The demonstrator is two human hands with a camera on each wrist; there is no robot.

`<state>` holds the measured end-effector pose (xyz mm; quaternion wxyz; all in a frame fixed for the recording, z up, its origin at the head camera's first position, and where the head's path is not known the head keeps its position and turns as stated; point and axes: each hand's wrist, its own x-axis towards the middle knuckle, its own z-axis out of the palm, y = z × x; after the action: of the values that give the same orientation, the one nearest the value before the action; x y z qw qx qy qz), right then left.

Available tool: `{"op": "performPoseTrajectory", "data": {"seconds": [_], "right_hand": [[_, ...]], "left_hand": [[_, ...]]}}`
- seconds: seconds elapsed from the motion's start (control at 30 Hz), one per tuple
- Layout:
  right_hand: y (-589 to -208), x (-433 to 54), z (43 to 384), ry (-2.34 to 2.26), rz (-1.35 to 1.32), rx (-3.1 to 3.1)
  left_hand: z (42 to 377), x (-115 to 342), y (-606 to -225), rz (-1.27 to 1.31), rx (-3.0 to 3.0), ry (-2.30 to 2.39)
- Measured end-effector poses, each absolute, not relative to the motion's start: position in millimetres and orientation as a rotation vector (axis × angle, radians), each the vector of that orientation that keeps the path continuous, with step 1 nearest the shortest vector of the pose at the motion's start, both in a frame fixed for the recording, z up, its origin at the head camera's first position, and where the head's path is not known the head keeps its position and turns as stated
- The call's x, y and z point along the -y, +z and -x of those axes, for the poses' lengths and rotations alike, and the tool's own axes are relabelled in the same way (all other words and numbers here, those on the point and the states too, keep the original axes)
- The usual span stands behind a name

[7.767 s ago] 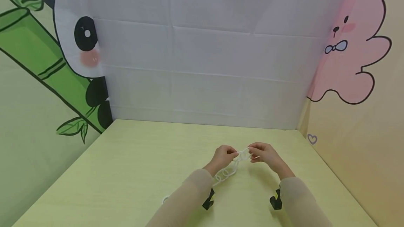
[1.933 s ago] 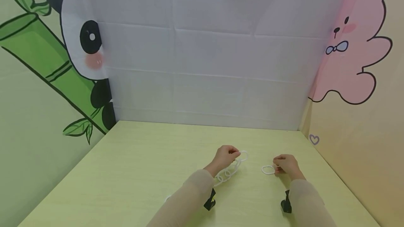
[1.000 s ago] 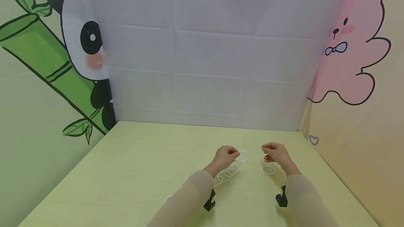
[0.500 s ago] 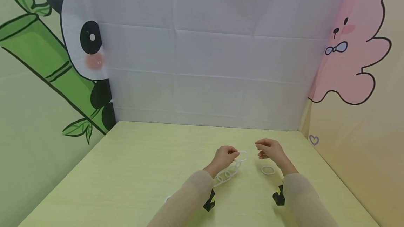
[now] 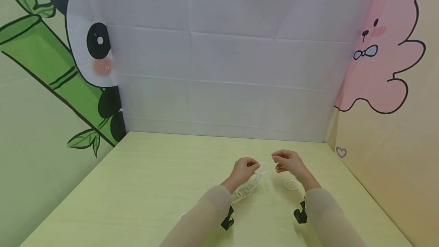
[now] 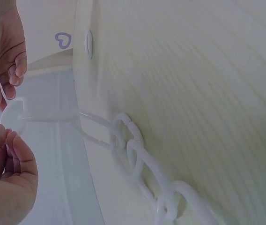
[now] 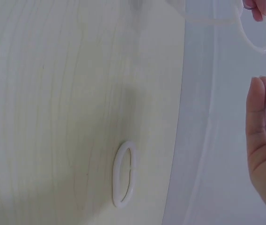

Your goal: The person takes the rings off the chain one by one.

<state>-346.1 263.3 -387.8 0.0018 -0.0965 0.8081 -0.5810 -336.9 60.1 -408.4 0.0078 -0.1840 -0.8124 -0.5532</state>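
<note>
My left hand (image 5: 241, 171) pinches the end link of a white plastic chain (image 6: 51, 118) between thumb and fingertips. From that link the chain hangs down to the table and runs back beside my left forearm, partly hidden by it. My right hand (image 5: 291, 163) hovers just right of the held link, fingers extended and thumb apart, with nothing between them. In the right wrist view its fingertips (image 7: 257, 86) are separated from the link by a small gap. A single loose white oval link (image 7: 118, 173) lies flat on the table beneath my right hand.
The pale wooden table (image 5: 164, 170) ends at a white cloth backdrop (image 5: 223, 87). A bit of another white piece (image 5: 182, 215) shows beside my left sleeve. Black wrist cameras (image 5: 300, 214) stick out under both forearms.
My right hand has left the loose link on the table, risen and moved left toward the chain's end. Earlier both hands were at the chain. My left hand keeps its pinch, nearly still.
</note>
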Motion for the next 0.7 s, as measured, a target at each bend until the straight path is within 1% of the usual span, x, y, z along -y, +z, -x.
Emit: {"op": "performPoseTrajectory", "data": {"seconds": [0.7], "right_hand": [[-385.4,-247.7,339.3,-1.761,0.393,-2.456]], "left_hand": [[339.3,-59.8,-409.6,0.535,2.469,-1.734]]}}
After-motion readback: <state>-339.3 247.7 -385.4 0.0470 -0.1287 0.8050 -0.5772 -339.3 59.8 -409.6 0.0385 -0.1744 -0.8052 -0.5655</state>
